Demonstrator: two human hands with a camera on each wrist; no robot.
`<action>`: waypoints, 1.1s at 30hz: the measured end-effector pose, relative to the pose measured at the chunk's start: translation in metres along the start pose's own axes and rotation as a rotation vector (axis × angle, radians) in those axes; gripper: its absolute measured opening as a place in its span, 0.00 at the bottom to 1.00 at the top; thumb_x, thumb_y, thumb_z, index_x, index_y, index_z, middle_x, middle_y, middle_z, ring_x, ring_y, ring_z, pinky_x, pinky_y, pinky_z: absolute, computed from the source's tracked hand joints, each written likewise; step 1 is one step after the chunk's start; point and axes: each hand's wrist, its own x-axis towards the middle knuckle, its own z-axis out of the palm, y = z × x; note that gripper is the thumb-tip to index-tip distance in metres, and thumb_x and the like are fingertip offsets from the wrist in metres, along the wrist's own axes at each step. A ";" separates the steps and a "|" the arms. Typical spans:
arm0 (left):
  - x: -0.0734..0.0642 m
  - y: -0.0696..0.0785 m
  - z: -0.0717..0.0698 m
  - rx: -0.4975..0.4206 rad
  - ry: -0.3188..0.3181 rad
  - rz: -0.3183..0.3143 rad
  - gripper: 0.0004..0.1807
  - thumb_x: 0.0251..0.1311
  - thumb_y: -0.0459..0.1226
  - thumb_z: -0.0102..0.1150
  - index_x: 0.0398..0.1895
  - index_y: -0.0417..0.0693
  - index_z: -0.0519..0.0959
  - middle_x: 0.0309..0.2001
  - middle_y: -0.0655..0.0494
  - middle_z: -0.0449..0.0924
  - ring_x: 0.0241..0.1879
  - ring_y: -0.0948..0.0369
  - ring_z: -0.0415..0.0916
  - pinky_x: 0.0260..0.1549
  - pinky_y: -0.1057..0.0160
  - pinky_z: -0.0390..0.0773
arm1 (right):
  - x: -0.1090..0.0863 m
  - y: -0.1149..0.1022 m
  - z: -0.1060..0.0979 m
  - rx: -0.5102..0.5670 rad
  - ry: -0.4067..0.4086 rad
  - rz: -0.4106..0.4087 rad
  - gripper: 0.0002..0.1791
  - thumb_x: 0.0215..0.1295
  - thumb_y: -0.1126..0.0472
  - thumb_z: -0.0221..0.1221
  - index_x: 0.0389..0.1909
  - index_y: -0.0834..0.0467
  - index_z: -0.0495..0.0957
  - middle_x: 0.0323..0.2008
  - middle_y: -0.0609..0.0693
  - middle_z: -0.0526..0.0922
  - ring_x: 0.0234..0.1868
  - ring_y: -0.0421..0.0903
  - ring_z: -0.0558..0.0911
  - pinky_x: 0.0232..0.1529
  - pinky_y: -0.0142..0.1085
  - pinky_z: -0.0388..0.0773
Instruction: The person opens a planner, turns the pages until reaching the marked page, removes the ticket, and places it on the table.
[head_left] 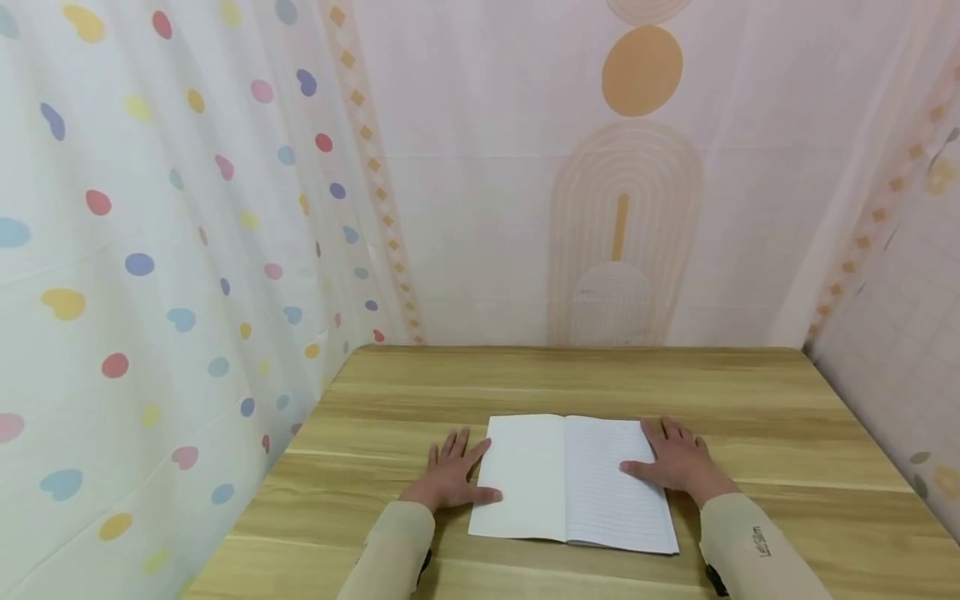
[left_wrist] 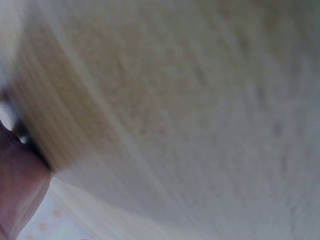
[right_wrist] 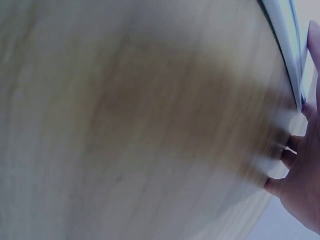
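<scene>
An open notebook (head_left: pixel 525 479) lies flat on the wooden table, its left page blank and its right page ruled with lines. At its left edge is my left hand (head_left: pixel 452 481), fingers spread, with the thumb over the page's margin and the other fingers mostly on the wood. Across the right page's outer edge rests my right hand (head_left: pixel 678 460), thumb on the lined paper and fingers extended toward the far corner. In the right wrist view the notebook's edge (right_wrist: pixel 287 45) shows beside the fingers. The left wrist view holds only part of the hand and blurred tabletop.
The wooden table (head_left: pixel 570 379) reaches back to a pale curtain (head_left: pixel 480 208) with an arch print. A dotted curtain (head_left: pixel 187 275) hangs along the left side, and another patterned curtain (head_left: pixel 900 333) hangs on the right.
</scene>
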 end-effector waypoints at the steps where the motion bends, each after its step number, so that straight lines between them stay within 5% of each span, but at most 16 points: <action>1: 0.000 0.000 0.000 0.001 0.000 -0.002 0.53 0.54 0.65 0.64 0.79 0.55 0.55 0.78 0.38 0.35 0.77 0.41 0.30 0.69 0.35 0.30 | 0.000 0.000 0.000 -0.006 0.003 -0.007 0.57 0.59 0.31 0.61 0.74 0.68 0.56 0.71 0.78 0.49 0.69 0.78 0.50 0.65 0.71 0.45; 13: 0.000 0.000 0.000 0.008 -0.019 -0.003 0.54 0.54 0.65 0.64 0.79 0.55 0.54 0.78 0.38 0.35 0.77 0.41 0.30 0.69 0.35 0.30 | 0.005 0.003 0.001 -0.028 0.052 -0.064 0.53 0.57 0.31 0.62 0.71 0.66 0.64 0.68 0.81 0.55 0.66 0.81 0.54 0.60 0.74 0.52; 20: -0.001 -0.001 -0.001 0.018 -0.026 -0.008 0.54 0.55 0.66 0.62 0.79 0.56 0.53 0.79 0.38 0.34 0.77 0.41 0.29 0.69 0.35 0.30 | 0.012 0.001 0.003 0.021 0.152 -0.141 0.39 0.56 0.45 0.70 0.62 0.67 0.75 0.63 0.77 0.66 0.63 0.76 0.65 0.58 0.68 0.63; 29: -0.001 0.000 -0.002 0.002 -0.026 0.013 0.53 0.55 0.65 0.62 0.79 0.54 0.53 0.78 0.36 0.34 0.77 0.40 0.29 0.69 0.34 0.30 | 0.018 -0.011 -0.011 0.545 0.112 0.071 0.31 0.63 0.59 0.67 0.61 0.73 0.71 0.47 0.64 0.79 0.43 0.54 0.77 0.41 0.43 0.78; 33: -0.003 -0.004 -0.003 -0.019 -0.031 0.021 0.52 0.56 0.63 0.64 0.79 0.54 0.54 0.78 0.37 0.34 0.77 0.41 0.28 0.69 0.35 0.29 | 0.017 -0.020 -0.015 0.662 0.091 0.111 0.33 0.65 0.65 0.63 0.67 0.74 0.64 0.50 0.68 0.80 0.42 0.51 0.81 0.37 0.39 0.78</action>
